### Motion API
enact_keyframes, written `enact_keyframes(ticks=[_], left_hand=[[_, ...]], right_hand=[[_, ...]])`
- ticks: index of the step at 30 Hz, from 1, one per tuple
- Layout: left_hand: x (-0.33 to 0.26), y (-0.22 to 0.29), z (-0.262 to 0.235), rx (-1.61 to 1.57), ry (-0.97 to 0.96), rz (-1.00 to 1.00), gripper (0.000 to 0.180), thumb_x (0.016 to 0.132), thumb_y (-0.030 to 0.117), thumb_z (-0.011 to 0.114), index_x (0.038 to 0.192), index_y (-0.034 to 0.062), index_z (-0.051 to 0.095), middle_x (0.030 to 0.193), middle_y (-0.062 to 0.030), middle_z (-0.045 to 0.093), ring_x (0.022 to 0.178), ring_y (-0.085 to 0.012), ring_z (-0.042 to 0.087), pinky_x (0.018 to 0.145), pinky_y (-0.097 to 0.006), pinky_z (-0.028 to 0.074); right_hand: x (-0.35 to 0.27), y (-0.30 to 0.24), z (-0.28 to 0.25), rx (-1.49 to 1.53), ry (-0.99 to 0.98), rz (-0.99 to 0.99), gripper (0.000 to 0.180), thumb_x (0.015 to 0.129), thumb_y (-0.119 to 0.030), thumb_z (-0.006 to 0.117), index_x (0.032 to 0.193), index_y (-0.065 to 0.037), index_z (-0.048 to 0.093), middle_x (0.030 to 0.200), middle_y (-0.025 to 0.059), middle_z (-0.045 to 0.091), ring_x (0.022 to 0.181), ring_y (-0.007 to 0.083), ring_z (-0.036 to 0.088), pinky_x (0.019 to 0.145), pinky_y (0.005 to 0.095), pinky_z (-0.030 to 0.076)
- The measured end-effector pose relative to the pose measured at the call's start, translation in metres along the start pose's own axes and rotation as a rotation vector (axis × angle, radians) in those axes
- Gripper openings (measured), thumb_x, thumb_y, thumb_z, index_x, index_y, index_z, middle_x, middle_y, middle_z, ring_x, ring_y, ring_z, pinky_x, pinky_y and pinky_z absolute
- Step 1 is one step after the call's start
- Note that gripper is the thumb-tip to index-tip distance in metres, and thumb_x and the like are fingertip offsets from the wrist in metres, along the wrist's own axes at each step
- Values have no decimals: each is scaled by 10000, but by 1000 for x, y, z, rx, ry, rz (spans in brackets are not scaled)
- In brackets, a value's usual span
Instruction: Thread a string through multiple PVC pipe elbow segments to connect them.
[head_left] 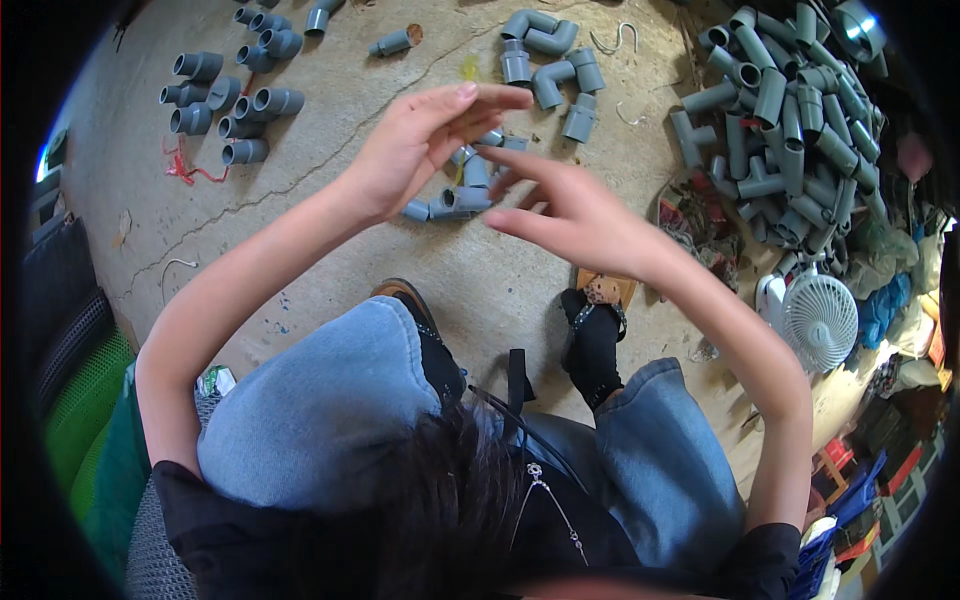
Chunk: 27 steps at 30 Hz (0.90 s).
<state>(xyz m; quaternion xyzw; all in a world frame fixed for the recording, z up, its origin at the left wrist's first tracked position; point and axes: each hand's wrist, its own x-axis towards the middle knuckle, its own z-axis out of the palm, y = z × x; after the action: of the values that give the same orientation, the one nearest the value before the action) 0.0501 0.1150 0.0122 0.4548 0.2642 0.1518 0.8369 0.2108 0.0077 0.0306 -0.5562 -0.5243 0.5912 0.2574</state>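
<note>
My left hand point(420, 145) is raised over the concrete floor, fingers stretched to the right, nothing visible in it. My right hand point(570, 215) is just below and to the right of it, fingers spread and pointing left, also empty. Their fingertips nearly meet. Beneath them on the floor lies a small cluster of joined grey pipe fittings point(455, 205), partly hidden by the hands. My knees in blue jeans and my feet in black socks and sandals point(595, 340) are under the arms.
A big pile of grey pipe tees and elbows point(790, 130) fills the right. Several short couplers point(225, 100) lie upper left beside a red string point(185, 165). Grey elbows point(550, 60) and a metal hook point(610, 40) sit at the top. A white fan point(820, 320) is right, a green crate point(90, 400) left.
</note>
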Motion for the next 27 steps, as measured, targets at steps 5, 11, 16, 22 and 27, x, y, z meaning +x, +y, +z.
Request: enact_keyframes(ticks=[5, 11, 16, 22, 27], left_hand=[[1, 0, -8, 220, -69, 19, 465, 925, 290, 366, 1243, -45, 426, 1241, -138, 488, 1154, -199, 454, 1012, -341, 308], [-16, -27, -11, -13, 61, -106, 392, 912, 273, 434, 1175, -7, 513, 1067, -112, 593, 894, -147, 580, 891, -290, 408], [-20, -20, -23, 274, 80, -117, 294, 884, 176, 517, 1061, -55, 564, 863, -40, 596, 792, -79, 545, 777, -221, 430], [-17, 28, -19, 563, 167, 90, 236, 911, 153, 460, 989, -34, 582, 618, 59, 359, 551, -32, 307, 531, -186, 281], [-13, 69, 9, 721, 5, 251, 239, 915, 135, 445, 1014, -36, 581, 596, 56, 361, 535, -33, 285, 502, -192, 239]], right_hand=[[30, -2, 24, 186, -6, -38, 275, 872, -226, 528, 994, 12, 589, 803, 64, 609, 732, 101, 561, 672, 242, 452], [50, 4, -10, 414, 267, -193, 215, 876, -181, 497, 859, -23, 642, 668, 14, 589, 643, 85, 546, 599, 236, 427], [54, 18, -35, 359, 329, -306, 242, 910, -231, 486, 959, -46, 633, 725, -10, 581, 662, 45, 537, 589, 179, 390], [39, 6, -44, 296, 329, -353, 257, 908, -236, 472, 945, -44, 638, 816, 28, 636, 753, 81, 597, 657, 205, 435], [26, -13, -35, 335, 267, -433, 250, 904, -234, 465, 913, -42, 627, 852, 42, 643, 797, 98, 614, 695, 240, 452]])
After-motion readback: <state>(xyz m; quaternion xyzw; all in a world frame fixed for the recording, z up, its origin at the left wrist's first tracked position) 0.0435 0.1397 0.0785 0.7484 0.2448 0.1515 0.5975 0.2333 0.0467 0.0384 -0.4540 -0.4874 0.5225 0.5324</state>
